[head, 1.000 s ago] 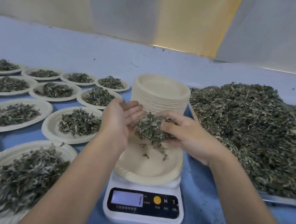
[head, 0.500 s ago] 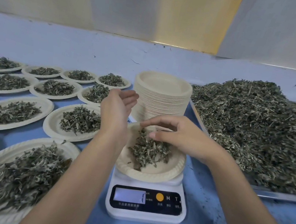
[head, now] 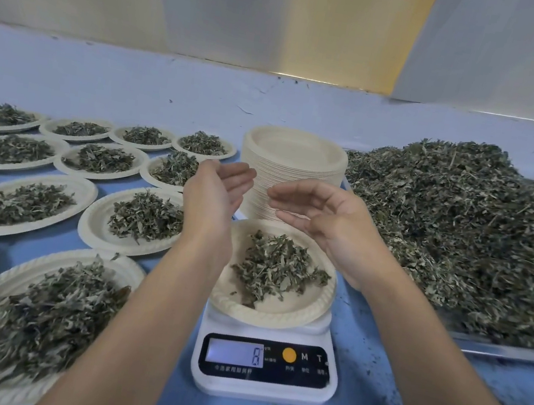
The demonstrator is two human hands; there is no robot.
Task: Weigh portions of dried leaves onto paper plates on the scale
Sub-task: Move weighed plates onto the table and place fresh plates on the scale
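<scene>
Both of your hands have risen off the plate point(head: 294, 314) since half a second ago, and the leaves point(head: 277, 266) your right hand was dropping now lie loose on it.

Your left grip point(head: 216, 194) is held above the plate's 10 o'clock rim. The palm is turned inward and the fingers are straight and together, holding nothing. Your right grip point(head: 328, 225) hovers over the 1 o'clock rim with its palm facing the left one. Its fingers are spread and gently curved, and it too is empty. The two sets of fingertips are near each other but apart. Both forearms come up from 6 o'clock, one passing each side of the scale point(head: 262, 385).

The plate sits on the scale, and the display point(head: 236, 352) shows what looks like an 8.

A stack point(head: 294, 158) of bare plates stands at 12 o'clock, just behind your fingers. The pile point(head: 462, 231) of leaves fills a tray point(head: 510, 351) from 1 to 3 o'clock. Filled plates point(head: 26, 204) lie in rows on the blue surface point(head: 369, 391) from 8 to 11 o'clock.
</scene>
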